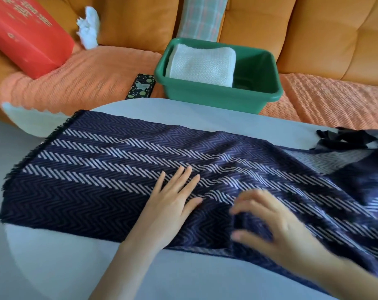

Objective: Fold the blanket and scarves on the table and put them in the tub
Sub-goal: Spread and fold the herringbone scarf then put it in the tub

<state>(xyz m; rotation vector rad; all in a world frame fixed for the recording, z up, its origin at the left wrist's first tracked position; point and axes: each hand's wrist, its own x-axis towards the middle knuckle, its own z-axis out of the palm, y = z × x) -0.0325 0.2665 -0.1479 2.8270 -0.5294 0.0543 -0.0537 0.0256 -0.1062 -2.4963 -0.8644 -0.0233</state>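
While left hand lies flat on the navy scarf spread over the surface, right hand, blurred, pinches a raised ridge. Risk: overhanging right end drags, skewing the fold. Tub beyond holds folded white blanket.

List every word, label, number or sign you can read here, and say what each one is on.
On the red box: pale printed lines, too blurred to read.
On the dark case beside the green tub: dots and a pale patch, no legible text.
On the scarf, the tub and the folded white blanket: no text.
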